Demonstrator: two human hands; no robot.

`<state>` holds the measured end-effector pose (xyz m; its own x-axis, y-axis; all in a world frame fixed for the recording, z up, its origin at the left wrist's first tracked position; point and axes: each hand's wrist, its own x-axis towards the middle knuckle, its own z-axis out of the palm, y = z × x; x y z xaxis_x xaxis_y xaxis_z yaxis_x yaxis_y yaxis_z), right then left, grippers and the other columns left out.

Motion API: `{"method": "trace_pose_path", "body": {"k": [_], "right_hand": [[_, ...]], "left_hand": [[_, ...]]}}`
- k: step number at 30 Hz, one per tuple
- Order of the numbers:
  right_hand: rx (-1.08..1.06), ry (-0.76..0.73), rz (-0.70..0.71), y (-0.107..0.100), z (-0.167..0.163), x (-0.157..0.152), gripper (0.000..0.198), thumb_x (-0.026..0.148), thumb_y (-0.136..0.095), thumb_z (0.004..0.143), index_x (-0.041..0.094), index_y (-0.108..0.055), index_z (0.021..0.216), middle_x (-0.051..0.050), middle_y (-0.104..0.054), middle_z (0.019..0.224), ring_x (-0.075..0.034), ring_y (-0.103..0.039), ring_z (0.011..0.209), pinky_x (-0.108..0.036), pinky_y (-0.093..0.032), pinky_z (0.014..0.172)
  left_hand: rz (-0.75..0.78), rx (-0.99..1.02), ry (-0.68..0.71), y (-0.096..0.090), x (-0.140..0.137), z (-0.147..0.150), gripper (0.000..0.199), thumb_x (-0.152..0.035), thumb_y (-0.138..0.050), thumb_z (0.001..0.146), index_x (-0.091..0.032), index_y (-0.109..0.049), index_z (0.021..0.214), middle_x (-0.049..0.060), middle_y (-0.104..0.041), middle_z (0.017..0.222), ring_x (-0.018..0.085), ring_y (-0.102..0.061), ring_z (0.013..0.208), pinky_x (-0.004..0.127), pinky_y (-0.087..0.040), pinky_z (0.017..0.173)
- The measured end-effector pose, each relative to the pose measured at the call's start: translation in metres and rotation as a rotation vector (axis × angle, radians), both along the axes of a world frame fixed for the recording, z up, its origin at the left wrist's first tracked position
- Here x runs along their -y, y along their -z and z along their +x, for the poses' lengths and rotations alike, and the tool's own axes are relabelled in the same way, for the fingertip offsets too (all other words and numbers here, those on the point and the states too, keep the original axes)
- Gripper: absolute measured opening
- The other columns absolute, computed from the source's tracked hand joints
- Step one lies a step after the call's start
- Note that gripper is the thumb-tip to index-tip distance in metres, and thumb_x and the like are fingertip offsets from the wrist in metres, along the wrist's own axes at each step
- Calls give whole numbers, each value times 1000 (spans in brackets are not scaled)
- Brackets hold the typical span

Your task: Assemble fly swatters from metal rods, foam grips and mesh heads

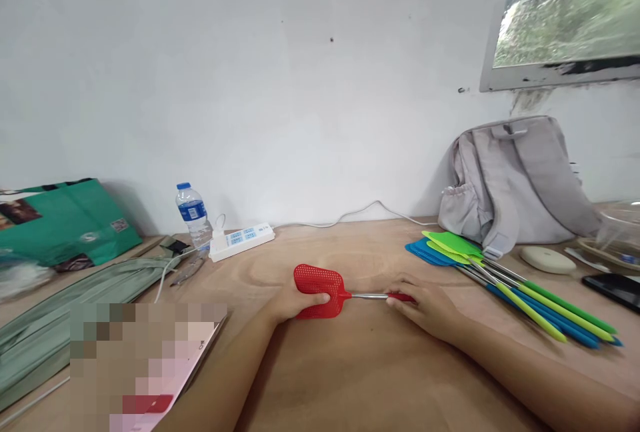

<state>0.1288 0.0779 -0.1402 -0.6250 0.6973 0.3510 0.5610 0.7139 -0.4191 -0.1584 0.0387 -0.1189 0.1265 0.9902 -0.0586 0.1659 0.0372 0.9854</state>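
A red fly swatter (pixel 320 282) with a perforated head and a thin metal shaft lies sideways, low over the wooden table in the middle. My left hand (pixel 296 300) grips its head, thumb on top and the other fingers hidden beneath. Around the red handle at the right end, the fingers of my right hand (pixel 417 302) are closed; most of the handle is covered by the hand. To the right, several blue, yellow-green and green fly swatters (pixel 530 299) rest in a loose pile, their heads overlapping and handles toward me.
Behind the pile, a grey backpack (pixel 525 179) leans on the wall. A white power strip (pixel 243 241) and a water bottle (pixel 193 212) stand at the back left. Further left are a green bag (pixel 95 219) and grey-green fabric (pixel 100 292). A black phone (pixel 615 291) lies at the right.
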Motion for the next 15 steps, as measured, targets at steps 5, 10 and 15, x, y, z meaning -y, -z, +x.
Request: {"method": "trace_pose_path", "body": {"k": [5,10,15], "right_hand": [[-21,11,-86,-4,-2,4,30,42,-39,87,22,-61,90,-5,-65,94,-18,-59,85,-30,-45,75],[-45,-2,-128,-4,-3,6,30,40,-38,87,21,-61,89,-5,-65,92,-18,-59,84,-29,-44,74],[-30,-12,-156,-3,-4,7,33,41,-35,87,21,-61,89,-5,-65,91,-18,-58,83,-29,-43,73]], "left_hand": [[49,-106,-45,-7,6,12,33,-32,-76,58,-17,-65,85,4,-70,93,23,-62,91,35,-49,82],[80,-156,-42,-14,10,16,31,-31,-75,58,-17,-66,84,3,-70,92,23,-62,91,33,-50,79],[65,-163,-16,-13,11,15,35,-34,-75,58,-15,-66,86,5,-70,92,24,-62,90,34,-49,80]]}}
